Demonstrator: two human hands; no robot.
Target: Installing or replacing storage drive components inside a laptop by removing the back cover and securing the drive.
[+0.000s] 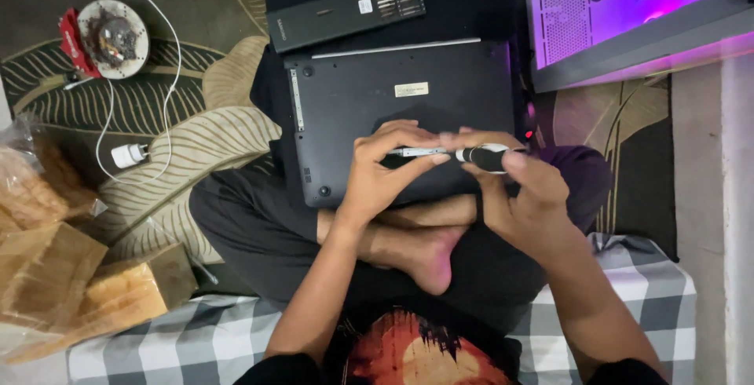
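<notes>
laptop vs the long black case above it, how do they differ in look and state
The laptop is wide, lies underside up across the person's lap, and both hands work over it: the left hand and right hand hold a screwdriver above it. The case is a narrow bar, lies untouched on the floor, and shows a row of bits at one end. Both are dark and flat.

Between our left hand (385, 173) and right hand (522, 197) we pinch a screwdriver (463, 153) with a bright metal shaft and a glossy black-and-white plastic handle. Directly beneath the grip lies a laptop (400, 114) with a matt black plastic base. Beyond it, a matt dark bit case (345, 12) holds shiny metal bits.
</notes>
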